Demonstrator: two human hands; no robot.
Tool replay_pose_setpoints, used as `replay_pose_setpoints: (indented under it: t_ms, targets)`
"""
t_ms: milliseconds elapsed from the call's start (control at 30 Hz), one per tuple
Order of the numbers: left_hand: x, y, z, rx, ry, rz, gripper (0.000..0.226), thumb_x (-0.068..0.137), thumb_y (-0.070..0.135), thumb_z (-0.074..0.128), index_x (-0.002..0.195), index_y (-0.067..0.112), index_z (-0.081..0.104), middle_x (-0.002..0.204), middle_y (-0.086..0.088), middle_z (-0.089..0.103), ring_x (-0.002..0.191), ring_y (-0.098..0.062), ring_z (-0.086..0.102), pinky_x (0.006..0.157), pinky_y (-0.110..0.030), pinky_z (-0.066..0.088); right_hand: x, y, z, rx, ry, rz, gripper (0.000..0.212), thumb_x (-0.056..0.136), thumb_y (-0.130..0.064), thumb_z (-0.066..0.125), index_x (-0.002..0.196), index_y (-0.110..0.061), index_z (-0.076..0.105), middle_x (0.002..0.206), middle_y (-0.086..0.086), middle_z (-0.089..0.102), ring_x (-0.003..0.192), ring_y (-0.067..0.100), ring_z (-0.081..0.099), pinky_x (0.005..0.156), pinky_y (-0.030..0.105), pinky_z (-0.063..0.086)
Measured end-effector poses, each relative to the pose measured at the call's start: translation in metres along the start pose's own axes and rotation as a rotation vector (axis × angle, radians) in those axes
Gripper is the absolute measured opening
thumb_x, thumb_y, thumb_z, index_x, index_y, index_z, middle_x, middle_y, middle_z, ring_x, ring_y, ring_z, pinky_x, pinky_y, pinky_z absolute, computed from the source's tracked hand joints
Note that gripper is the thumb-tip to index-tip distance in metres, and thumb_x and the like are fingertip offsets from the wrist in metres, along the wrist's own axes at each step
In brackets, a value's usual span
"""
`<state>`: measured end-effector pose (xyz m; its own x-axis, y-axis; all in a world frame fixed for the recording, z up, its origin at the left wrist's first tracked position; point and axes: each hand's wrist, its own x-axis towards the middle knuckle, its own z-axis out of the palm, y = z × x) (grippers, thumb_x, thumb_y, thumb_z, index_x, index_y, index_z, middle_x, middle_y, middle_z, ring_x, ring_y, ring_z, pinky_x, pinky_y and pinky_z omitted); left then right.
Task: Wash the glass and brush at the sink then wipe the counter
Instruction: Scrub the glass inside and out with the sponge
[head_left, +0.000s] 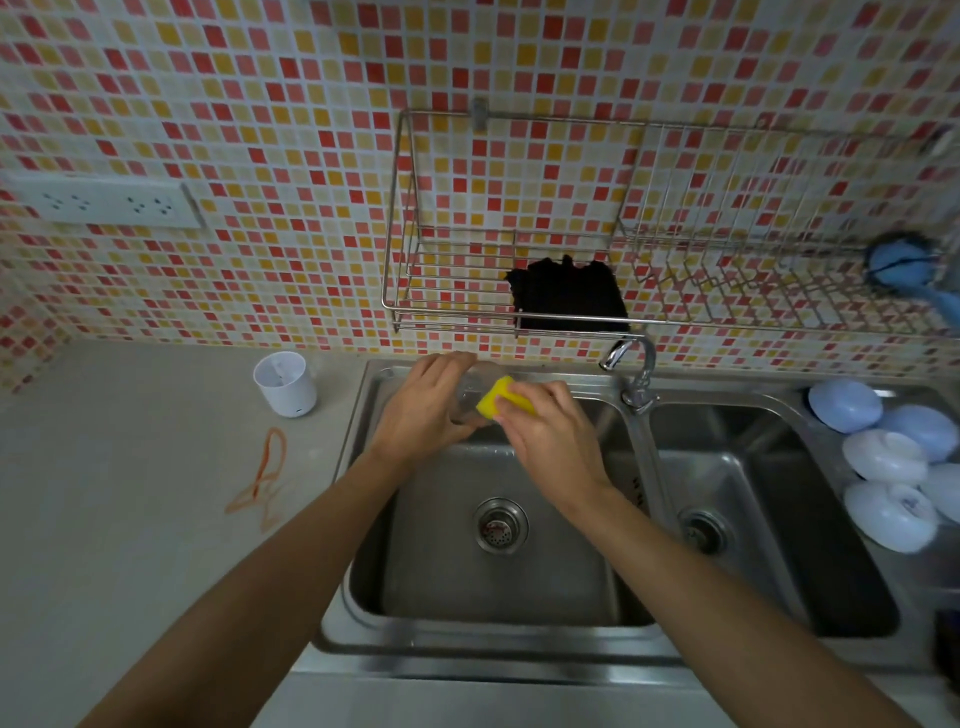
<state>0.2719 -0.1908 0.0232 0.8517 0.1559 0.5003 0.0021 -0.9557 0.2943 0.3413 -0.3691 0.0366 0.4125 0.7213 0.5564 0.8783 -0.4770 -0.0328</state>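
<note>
1. Head view: your left hand (422, 404) is curled round a clear glass (470, 392), holding it over the back of the left basin of the double sink (639, 525), just under the tiled wall.
2. Your right hand (550, 436) pinches a yellow sponge (500, 399) between fingers and thumb, and the sponge presses against the glass where the two hands meet.
3. The glass is mostly hidden by your fingers and the sponge, so you cannot tell from here how it is tilted.
4. The faucet (635, 371) stands on the divider between the basins, to the right of your hands; no water stream is visible from it.
5. A blue brush (901, 267) lies in the wire rack (519, 306) on the wall, at its far right end; a black cloth (569, 296) hangs in the rack's left part, above the faucet.
6. On the bench (130, 493) to your left stand a white cup (285, 383) and, nearer you, some orange rubber bands (265, 475), both well apart from the sink.
7. Pale blue and white bowls (883, 467) lie upside down on the drainer at the right edge.
</note>
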Motion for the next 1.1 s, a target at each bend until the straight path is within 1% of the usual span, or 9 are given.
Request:
replay_pose_setpoints:
  t_ms: [167,300,433,533,667,800,900,1000,1100]
  targets:
    - [0.005,-0.001,0.0,0.054,-0.024,0.044,0.076,0.064,0.032,0.085,0.129,0.008,0.052,0.124,-0.006,0.059,0.113,-0.023,0.047,0.091,-0.035,0.048,0.006,-0.017,0.001,0.191,-0.126,0.164,0.024,0.087,-0.023,0.06,0.107,-0.018,0.073,0.112,0.003,0.066,0.094,0.026,0.054,0.083,0.033,0.049]
    - [0.004,-0.007,0.0,0.053,-0.1,0.09,0.073,0.065,0.025,0.081,0.13,0.01,0.051,0.126,-0.005,0.058,0.115,-0.022,0.047,0.088,-0.035,0.05,0.007,0.002,0.0,0.085,-0.245,-0.05,0.025,0.078,-0.016,0.068,0.102,-0.017,0.074,0.111,0.001,0.068,0.092,0.027,0.053,0.077,0.037,0.051]
    - [0.009,-0.001,0.001,0.016,-0.106,0.098,0.071,0.069,0.04,0.08,0.129,0.012,0.052,0.123,-0.003,0.059,0.111,-0.022,0.05,0.087,-0.029,0.045,0.016,0.016,-0.002,-0.087,-0.25,-0.118,0.028,0.065,-0.008,0.076,0.092,-0.016,0.075,0.105,0.002,0.07,0.092,0.029,0.056,0.073,0.038,0.049]
    - [0.013,0.003,0.001,0.016,-0.133,0.116,0.07,0.068,0.034,0.08,0.128,0.013,0.053,0.124,-0.002,0.059,0.112,-0.021,0.05,0.084,-0.021,0.038,0.011,0.006,-0.001,0.029,-0.251,0.001,0.024,0.078,-0.006,0.068,0.099,-0.017,0.075,0.109,0.002,0.07,0.092,0.028,0.053,0.08,0.037,0.049]
    - [0.009,-0.003,0.001,-0.057,-0.196,0.108,0.072,0.07,0.042,0.072,0.133,0.015,0.049,0.131,-0.001,0.055,0.121,-0.02,0.046,0.096,-0.028,0.041,0.009,0.011,-0.004,0.293,-0.381,0.057,0.023,0.091,-0.016,0.058,0.11,-0.017,0.072,0.117,-0.004,0.067,0.101,0.022,0.053,0.09,0.028,0.036]
    - [0.007,-0.002,0.004,-0.06,-0.197,0.105,0.073,0.072,0.044,0.075,0.133,0.016,0.049,0.132,0.0,0.055,0.121,-0.019,0.047,0.097,-0.025,0.036,0.017,0.027,-0.01,-0.015,-0.405,-0.165,0.031,0.073,-0.009,0.075,0.103,-0.019,0.074,0.114,0.0,0.068,0.097,0.025,0.051,0.078,0.036,0.046]
    - [0.013,0.001,0.004,-0.081,-0.185,0.082,0.073,0.072,0.045,0.076,0.133,0.015,0.049,0.129,0.0,0.056,0.118,-0.018,0.047,0.095,-0.027,0.041,0.019,0.021,-0.013,-0.105,-0.333,-0.139,0.032,0.06,-0.008,0.083,0.09,-0.016,0.076,0.105,0.001,0.069,0.094,0.027,0.054,0.073,0.037,0.048]
    - [0.014,-0.002,0.003,-0.098,-0.234,0.081,0.075,0.07,0.038,0.078,0.134,0.015,0.047,0.131,0.0,0.053,0.121,-0.017,0.044,0.096,-0.023,0.035,0.016,0.015,-0.009,0.118,-0.388,-0.049,0.022,0.087,-0.015,0.063,0.107,-0.017,0.073,0.116,-0.002,0.066,0.099,0.02,0.047,0.087,0.029,0.04]
    - [0.011,-0.006,0.002,-0.124,-0.256,0.061,0.078,0.07,0.04,0.078,0.137,0.018,0.043,0.135,0.002,0.051,0.124,-0.014,0.042,0.101,-0.026,0.038,0.018,0.024,-0.011,0.203,-0.434,-0.109,0.025,0.093,-0.02,0.057,0.115,-0.021,0.069,0.12,-0.006,0.064,0.098,0.015,0.043,0.085,0.026,0.036]
